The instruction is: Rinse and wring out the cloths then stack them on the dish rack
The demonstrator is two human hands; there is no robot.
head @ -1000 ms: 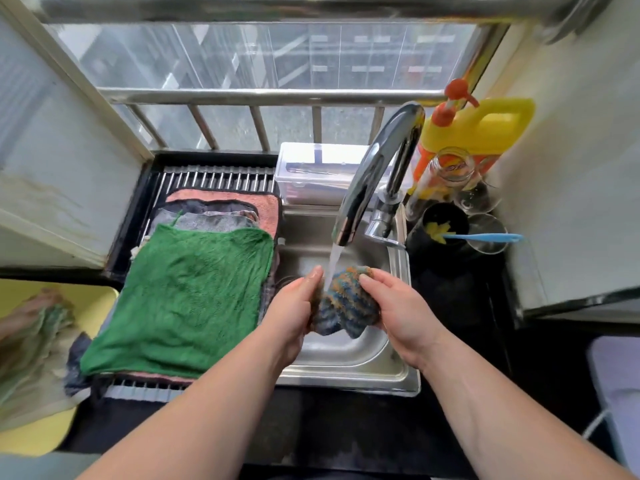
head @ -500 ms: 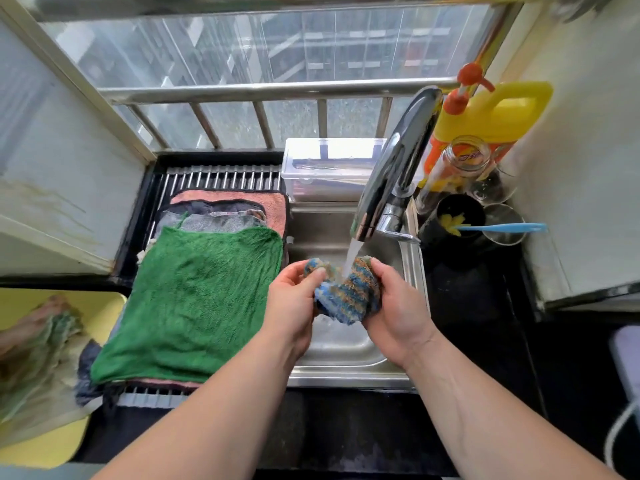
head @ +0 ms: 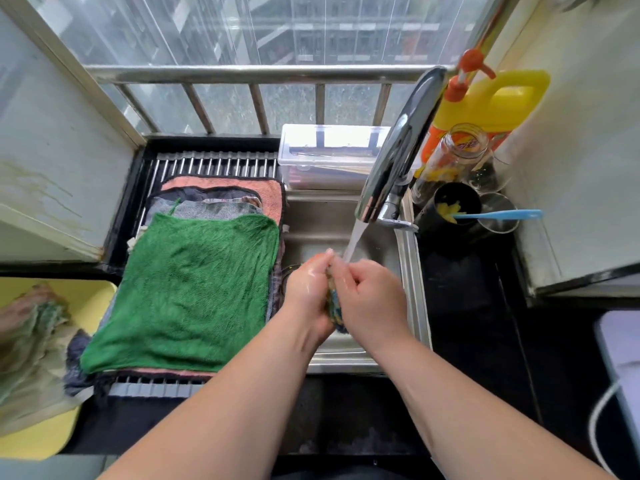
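Here, the left hand (head: pixel 308 292) and right hand (head: pixel 370 299) are clamped together, fingers curled round a blue-and-yellow striped knitted cloth (head: pixel 333 306) (only a sliver shows between the palms), held over the stainless-steel sink (head: pixel 412 289) under the stream of water (head: pixel 355 239) from the curved chrome faucet (head: pixel 398 150). Left of the sink, a green terry towel (head: pixel 194 289) tops a stack of folded cloths on the metal-barred dish rack (head: pixel 214 162).
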